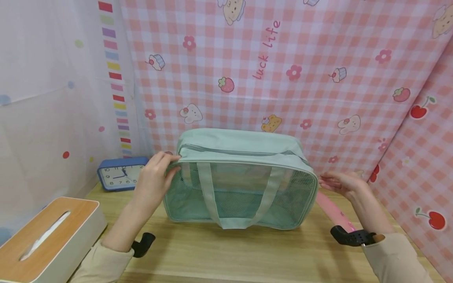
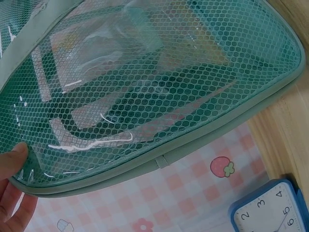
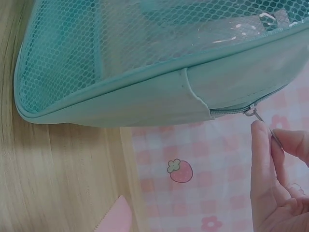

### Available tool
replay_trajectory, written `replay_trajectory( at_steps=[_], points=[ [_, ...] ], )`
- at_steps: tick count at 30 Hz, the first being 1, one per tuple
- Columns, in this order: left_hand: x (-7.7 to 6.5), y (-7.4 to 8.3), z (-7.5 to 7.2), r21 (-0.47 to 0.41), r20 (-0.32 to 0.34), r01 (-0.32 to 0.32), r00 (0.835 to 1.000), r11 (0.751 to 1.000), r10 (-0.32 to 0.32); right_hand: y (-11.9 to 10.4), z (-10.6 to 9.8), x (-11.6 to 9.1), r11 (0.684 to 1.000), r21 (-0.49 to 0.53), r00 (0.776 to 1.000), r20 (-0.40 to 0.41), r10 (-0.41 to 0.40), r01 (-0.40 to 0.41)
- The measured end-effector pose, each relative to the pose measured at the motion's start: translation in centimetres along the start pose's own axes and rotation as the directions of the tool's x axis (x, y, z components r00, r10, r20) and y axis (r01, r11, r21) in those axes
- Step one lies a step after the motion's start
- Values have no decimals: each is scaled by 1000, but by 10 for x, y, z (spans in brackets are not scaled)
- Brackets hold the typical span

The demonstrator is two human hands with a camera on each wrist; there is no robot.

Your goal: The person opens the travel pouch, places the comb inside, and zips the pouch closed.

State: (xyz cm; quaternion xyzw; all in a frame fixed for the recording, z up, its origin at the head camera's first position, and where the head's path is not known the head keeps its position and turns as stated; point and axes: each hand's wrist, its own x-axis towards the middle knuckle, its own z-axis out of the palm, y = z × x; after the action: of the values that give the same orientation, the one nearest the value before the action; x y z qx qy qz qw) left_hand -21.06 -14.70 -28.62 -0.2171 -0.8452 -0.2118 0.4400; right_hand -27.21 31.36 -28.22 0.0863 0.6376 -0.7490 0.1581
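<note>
A mint-green bag (image 1: 240,204) with clear mesh sides and two-strap handle (image 1: 209,188) stands upright on the table. My left hand (image 1: 155,177) pinches its upper left corner, thumb on the mesh front and fingers behind. At the bag's right end, my right hand (image 3: 280,179) pinches the metal zipper pull (image 3: 259,116) between thumb and fingers. The zipper (image 1: 230,151) runs along the top and down the right end, where it looks closed. Through the mesh, clear plastic packaging (image 2: 91,58) shows inside the bag; its contents are blurred.
To the left stand a blue clock (image 1: 118,177) and a tissue box (image 1: 53,239) with a wooden lid. A long pink strip (image 1: 334,212) lies on the wooden table (image 1: 226,255) beneath the right forearm. Pink checked cloth (image 1: 247,47) hangs close behind the bag.
</note>
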Motion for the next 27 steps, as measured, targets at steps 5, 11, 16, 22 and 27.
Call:
replay_trajectory(
  at_steps=[5, 11, 16, 22, 27],
  points=[
    [0, 0, 0, -1, -1, 3, 1000, 1000, -3, -1, 1, -2, 1000, -4, 1000, 2, -10, 10],
    [-1, 0, 0, 5, -3, 0, 1000, 1000, 0, -3, 2, -2, 1000, 1, 1000, -2, -15, 15],
    [-1, -1, 0, 5, -7, 2, 1000, 1000, -2, -5, 3, -3, 1000, -2, 1000, 3, -24, 24],
    [-1, 0, 0, 4, -3, 13, 1000, 1000, -13, -6, 4, -4, 1000, 11, 1000, 3, -24, 24],
    [-2, 0, -1, 0, 2, 20, 1000, 1000, -20, -8, 5, -6, 999, 44, 999, -27, -17, 19]
  ],
)
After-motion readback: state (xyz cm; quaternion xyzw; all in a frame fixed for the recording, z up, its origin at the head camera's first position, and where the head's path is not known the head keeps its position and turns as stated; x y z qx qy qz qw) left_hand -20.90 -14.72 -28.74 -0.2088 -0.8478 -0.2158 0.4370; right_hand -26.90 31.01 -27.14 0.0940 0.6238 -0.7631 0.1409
